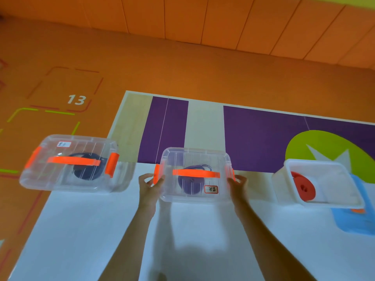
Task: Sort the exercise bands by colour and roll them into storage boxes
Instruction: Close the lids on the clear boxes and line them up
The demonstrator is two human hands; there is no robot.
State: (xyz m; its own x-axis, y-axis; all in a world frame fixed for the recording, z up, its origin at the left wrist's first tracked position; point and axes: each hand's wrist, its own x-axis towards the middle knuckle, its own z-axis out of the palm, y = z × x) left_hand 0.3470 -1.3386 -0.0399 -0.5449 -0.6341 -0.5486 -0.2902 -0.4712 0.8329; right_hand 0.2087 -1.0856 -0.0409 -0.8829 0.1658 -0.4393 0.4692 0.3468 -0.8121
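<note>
Three clear storage boxes stand in a row on the white table [101,230]. The middle box [194,196] has its lid on, an orange handle and a rolled purple band [190,184] inside. My left hand [150,184] grips its left orange clasp. My right hand [238,184] grips its right clasp. The left box [50,179] is closed with orange clasps and holds a rolled dark blue band [87,173]. The right box [332,199] has no lid on and holds a rolled red band [304,187].
A blue lid [353,222] lies under the right box near the table's right side. Beyond the table is an orange floor with a "13" marking [76,100], a purple and green floor mat [263,134], and an orange padded wall.
</note>
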